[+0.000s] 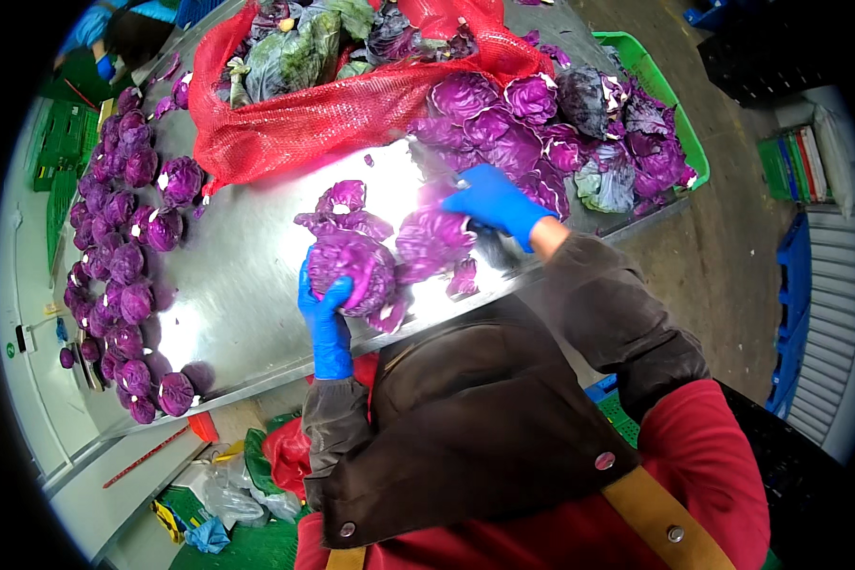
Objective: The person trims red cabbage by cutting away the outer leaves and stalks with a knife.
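My left hand (pixel 325 318), in a blue glove, grips a round red cabbage (pixel 353 271) from its near left side, just above the metal table (pixel 247 313). To the right, my right hand (pixel 499 204), gloved in blue too, is curled with its fingers pointing left. Motion smears the area at its fingertips, so what it holds cannot be made out. A loose purple leaf (pixel 434 242) is between the two hands, partly blurred. More torn leaves (pixel 344 204) lie just beyond the cabbage, and a small scrap (pixel 463 279) rests near the table's front edge.
Several trimmed red cabbages (pixel 123 256) line the table's left side. A red mesh sack (pixel 304 133) with untrimmed heads lies at the far side. Loose leaves (pixel 503 133) heap up at right, reaching a green crate (pixel 689 133). Another person's blue-sleeved arm (pixel 85 33) shows far left.
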A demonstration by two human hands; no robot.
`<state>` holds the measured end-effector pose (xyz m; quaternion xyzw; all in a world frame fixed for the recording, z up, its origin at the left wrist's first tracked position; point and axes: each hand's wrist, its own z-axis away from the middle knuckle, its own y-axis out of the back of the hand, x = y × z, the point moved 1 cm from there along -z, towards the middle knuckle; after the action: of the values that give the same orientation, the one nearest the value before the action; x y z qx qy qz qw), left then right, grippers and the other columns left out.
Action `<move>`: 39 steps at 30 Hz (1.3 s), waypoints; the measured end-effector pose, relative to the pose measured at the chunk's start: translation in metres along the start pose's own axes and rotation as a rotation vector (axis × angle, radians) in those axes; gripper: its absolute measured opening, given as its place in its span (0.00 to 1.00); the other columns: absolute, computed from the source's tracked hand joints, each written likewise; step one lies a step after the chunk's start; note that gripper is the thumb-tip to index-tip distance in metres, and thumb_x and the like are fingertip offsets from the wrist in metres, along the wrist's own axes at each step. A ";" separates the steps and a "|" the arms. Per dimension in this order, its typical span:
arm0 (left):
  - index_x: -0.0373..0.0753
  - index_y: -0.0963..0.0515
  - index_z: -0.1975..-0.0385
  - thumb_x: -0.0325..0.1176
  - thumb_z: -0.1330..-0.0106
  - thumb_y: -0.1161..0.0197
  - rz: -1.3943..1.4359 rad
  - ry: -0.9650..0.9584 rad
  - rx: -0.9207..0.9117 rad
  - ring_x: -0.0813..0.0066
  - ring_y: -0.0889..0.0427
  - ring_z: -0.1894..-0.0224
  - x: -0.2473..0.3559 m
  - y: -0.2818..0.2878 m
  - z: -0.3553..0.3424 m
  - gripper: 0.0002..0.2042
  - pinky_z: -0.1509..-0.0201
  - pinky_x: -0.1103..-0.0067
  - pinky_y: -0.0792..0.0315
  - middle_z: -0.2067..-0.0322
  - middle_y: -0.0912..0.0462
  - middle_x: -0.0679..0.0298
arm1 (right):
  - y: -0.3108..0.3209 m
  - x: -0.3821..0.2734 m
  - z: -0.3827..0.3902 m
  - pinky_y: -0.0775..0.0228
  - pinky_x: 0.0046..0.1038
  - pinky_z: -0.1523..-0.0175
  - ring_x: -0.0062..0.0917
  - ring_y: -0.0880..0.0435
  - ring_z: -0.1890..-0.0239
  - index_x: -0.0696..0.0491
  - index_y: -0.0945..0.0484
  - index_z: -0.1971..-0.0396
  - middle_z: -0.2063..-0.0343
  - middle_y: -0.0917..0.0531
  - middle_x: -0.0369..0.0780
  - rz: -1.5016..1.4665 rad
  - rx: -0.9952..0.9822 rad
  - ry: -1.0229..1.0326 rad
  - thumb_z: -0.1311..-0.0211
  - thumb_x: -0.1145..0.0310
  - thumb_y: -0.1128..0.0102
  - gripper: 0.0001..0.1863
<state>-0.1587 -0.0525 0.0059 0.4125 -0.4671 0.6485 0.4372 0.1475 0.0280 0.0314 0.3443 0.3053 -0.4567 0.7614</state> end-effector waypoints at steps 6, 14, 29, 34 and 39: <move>0.38 0.34 0.36 0.49 0.37 0.40 0.718 0.229 -0.167 0.56 0.31 0.37 -0.004 -0.001 -0.021 0.32 0.31 0.59 0.39 0.38 0.29 0.54 | 0.013 -0.008 0.007 0.29 0.30 0.74 0.25 0.23 0.80 0.56 0.24 0.46 0.74 0.20 0.42 0.261 0.379 0.690 0.45 0.46 0.33 0.34; 0.50 0.32 0.37 0.50 0.37 0.40 -1.091 -0.441 -0.459 0.57 0.35 0.34 -0.013 -0.043 -0.007 0.29 0.28 0.61 0.45 0.38 0.29 0.63 | -0.040 -0.045 0.019 0.34 0.20 0.79 0.13 0.24 0.81 0.54 0.23 0.56 0.79 0.24 0.29 -0.753 -0.274 0.101 0.40 0.56 0.32 0.19; 0.47 0.29 0.39 0.43 0.37 0.38 -0.976 -0.448 -0.222 0.61 0.29 0.38 -0.048 -0.035 0.004 0.25 0.34 0.66 0.36 0.43 0.25 0.60 | -0.033 -0.081 0.074 0.23 0.25 0.52 0.19 0.17 0.58 0.57 0.21 0.53 0.59 0.15 0.37 -0.593 0.030 0.554 0.48 0.79 0.31 0.20; 0.47 0.31 0.38 0.42 0.36 0.39 -0.835 -0.374 -0.177 0.61 0.30 0.37 -0.047 -0.038 0.008 0.25 0.33 0.66 0.36 0.42 0.26 0.60 | -0.033 -0.086 0.089 0.23 0.26 0.54 0.20 0.16 0.62 0.55 0.19 0.57 0.64 0.14 0.37 -0.705 0.102 0.548 0.49 0.77 0.30 0.17; 0.46 0.33 0.37 0.41 0.35 0.40 -0.627 -0.242 -0.181 0.61 0.31 0.37 -0.042 -0.027 0.014 0.25 0.33 0.67 0.36 0.41 0.28 0.60 | 0.047 -0.116 0.095 0.21 0.31 0.62 0.26 0.14 0.66 0.57 0.24 0.48 0.68 0.14 0.40 -0.354 0.259 0.526 0.47 0.75 0.31 0.24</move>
<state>-0.1199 -0.0689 -0.0244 0.5692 -0.4218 0.3849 0.5915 0.1585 0.0245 0.1883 0.4859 0.4856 -0.5123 0.5154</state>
